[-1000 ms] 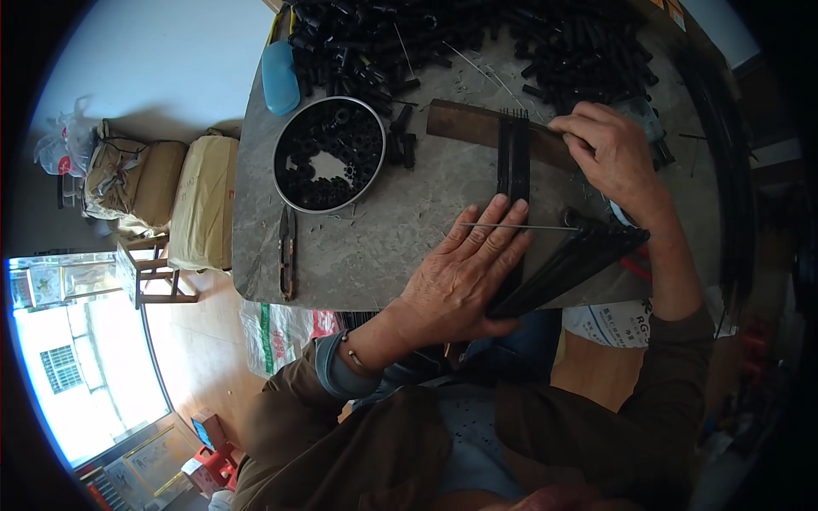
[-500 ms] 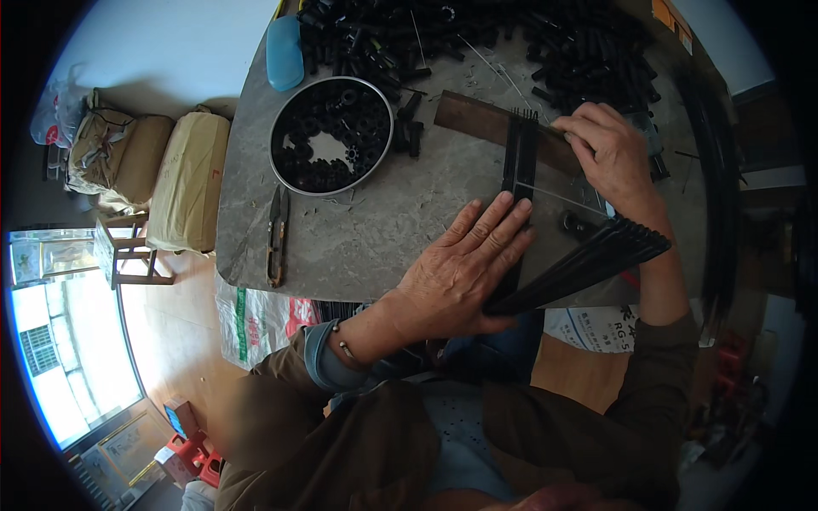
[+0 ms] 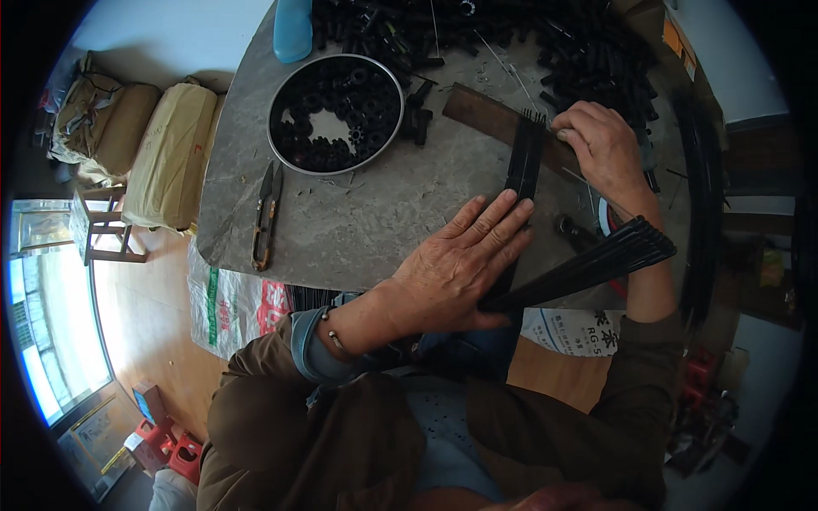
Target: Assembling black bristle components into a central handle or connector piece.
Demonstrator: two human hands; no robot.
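Note:
My left hand (image 3: 464,260) lies flat, fingers outstretched, pressing a row of thin black rods (image 3: 527,157) against the table. Their fine tips stick out past a flat brown bar (image 3: 481,115) lying crosswise under them. A second bundle of black rods (image 3: 596,260) fans out to the right from beside my left thumb. My right hand (image 3: 601,149) is closed in a pinch by the rod tips, over the bar's right part. What sits between its thumb and forefinger is too small to make out.
A round metal bowl (image 3: 271,140) holds small black parts. Left of my hands lie thread snips (image 3: 267,217); a blue case (image 3: 292,32) lies behind the bowl. Black tubular pieces (image 3: 596,55) are heaped at the far side. Long black rods (image 3: 700,196) hang along the right table edge.
The view has shifted slightly. My right hand keeps its pinch near the rod tips, and the thin wire that crossed the rods no longer shows there. My left hand stays flat.

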